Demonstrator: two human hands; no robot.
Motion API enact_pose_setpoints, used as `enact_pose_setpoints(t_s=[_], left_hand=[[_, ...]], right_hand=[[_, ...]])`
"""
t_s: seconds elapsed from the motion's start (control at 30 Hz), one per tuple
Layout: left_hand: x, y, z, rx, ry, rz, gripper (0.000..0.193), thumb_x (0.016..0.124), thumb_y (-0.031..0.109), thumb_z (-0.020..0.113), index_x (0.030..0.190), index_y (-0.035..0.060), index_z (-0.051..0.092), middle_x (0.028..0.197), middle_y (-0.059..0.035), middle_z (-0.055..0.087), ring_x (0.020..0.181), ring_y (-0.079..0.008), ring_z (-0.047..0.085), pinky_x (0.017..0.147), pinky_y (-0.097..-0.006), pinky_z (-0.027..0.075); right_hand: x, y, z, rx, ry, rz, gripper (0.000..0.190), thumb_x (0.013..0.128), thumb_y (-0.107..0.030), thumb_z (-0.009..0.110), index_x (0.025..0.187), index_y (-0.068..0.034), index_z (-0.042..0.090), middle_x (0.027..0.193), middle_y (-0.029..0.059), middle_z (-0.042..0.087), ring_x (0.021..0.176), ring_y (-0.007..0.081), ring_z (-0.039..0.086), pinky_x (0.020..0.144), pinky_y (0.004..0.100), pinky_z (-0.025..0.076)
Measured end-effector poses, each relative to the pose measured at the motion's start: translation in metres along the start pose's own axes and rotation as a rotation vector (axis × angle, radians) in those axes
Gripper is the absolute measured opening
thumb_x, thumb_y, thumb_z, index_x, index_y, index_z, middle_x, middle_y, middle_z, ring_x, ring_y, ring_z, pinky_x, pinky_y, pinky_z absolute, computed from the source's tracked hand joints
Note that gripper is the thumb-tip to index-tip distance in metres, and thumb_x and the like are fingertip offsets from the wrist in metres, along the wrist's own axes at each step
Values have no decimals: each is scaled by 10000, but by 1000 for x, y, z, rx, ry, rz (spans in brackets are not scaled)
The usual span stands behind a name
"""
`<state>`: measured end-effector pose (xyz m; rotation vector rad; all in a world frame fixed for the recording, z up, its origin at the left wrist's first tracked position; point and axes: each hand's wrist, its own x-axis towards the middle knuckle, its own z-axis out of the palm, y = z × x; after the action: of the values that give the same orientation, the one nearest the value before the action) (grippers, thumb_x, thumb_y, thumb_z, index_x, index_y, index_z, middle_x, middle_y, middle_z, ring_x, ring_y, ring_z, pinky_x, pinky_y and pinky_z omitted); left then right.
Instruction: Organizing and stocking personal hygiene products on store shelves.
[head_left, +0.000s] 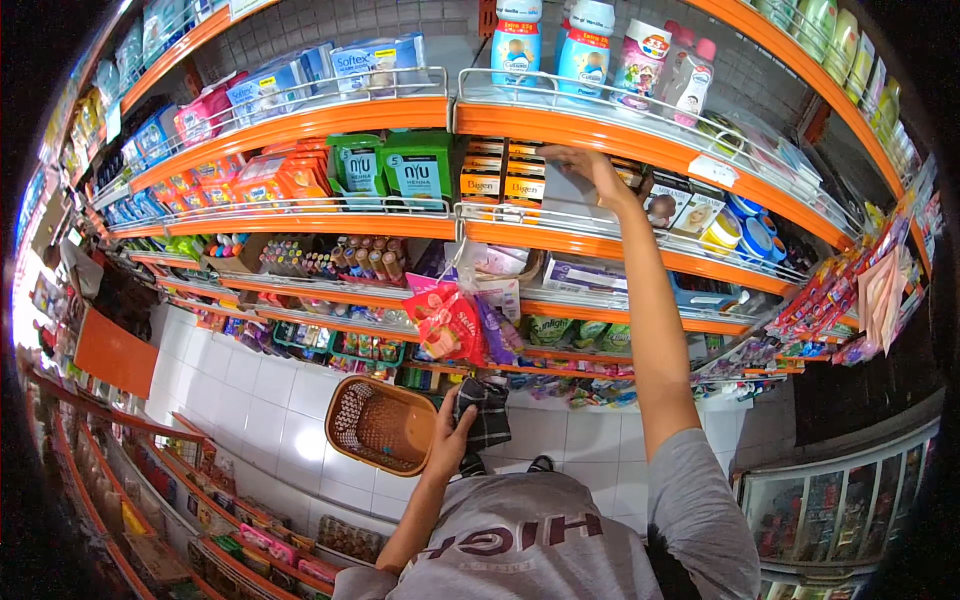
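Observation:
My right hand (589, 169) reaches into the middle shelf of an orange-edged rack, fingers stretched leftward at the upper boxes of the stacked Bigen hair dye (523, 184). Whether the fingertips touch the boxes cannot be told. Below the palm is a bare patch of grey shelf (570, 196); more small boxes stand partly hidden behind the wrist. Low in front of me, my left hand (454, 429) grips a dark plaid cloth (487, 416). Just left of that hand is a brown plastic basket (337, 439) with perforated walls and a tiny blue item inside.
Green henna boxes (416, 171) stand left of the dye, Miranda boxes (697, 206) right. Wire rails (517, 212) front the shelves. Red and purple packets (450, 322) hang from the rack. A glass-fronted case (832, 495) stands lower right. White floor tiles (274, 382) lie below.

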<state>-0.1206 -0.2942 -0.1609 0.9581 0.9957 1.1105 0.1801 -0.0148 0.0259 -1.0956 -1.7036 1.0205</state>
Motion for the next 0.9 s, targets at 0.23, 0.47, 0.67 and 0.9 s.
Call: enact_pose_setpoints(t_s=[0.23, 0.47, 0.67, 0.9], left_hand=[[1, 1, -2, 22, -27, 32, 415, 934, 93, 533, 1327, 53, 408, 1191, -47, 528, 1089, -138, 482, 945, -258, 370], [4, 1, 1, 36, -62, 35, 442, 928, 103, 545, 1343, 47, 402, 1222, -49, 521, 1121, -144, 470, 976, -261, 341], [8, 3, 21, 88, -120, 40, 426, 932, 96, 537, 1333, 42, 403, 1220, -47, 513, 1144, -137, 448, 981, -259, 331], [20, 52, 71, 105, -172, 214, 499, 930, 86, 480, 1377, 16, 268, 1335, -114, 405, 1229, -189, 373, 1038, -306, 272]], right_hand=[[1, 3, 0, -9, -5, -13, 627, 952, -494, 198, 1202, -95, 613, 1269, 76, 562, 1240, 216, 451, 1076, 366, 267], [-3, 1, 1, 45, 38, -15, 630, 954, -541, 236, 1217, -85, 583, 1266, 96, 549, 1234, 231, 447, 1073, 372, 275], [-53, -14, -7, -204, 148, -161, 454, 888, -207, 466, 1312, -45, 454, 1412, 105, 400, 1346, 239, 320, 1079, 356, 274], [-227, -41, 92, 152, 218, -144, 633, 870, -213, 543, 1426, -46, 291, 1475, 131, 304, 1378, 277, 254, 1106, 390, 201]])
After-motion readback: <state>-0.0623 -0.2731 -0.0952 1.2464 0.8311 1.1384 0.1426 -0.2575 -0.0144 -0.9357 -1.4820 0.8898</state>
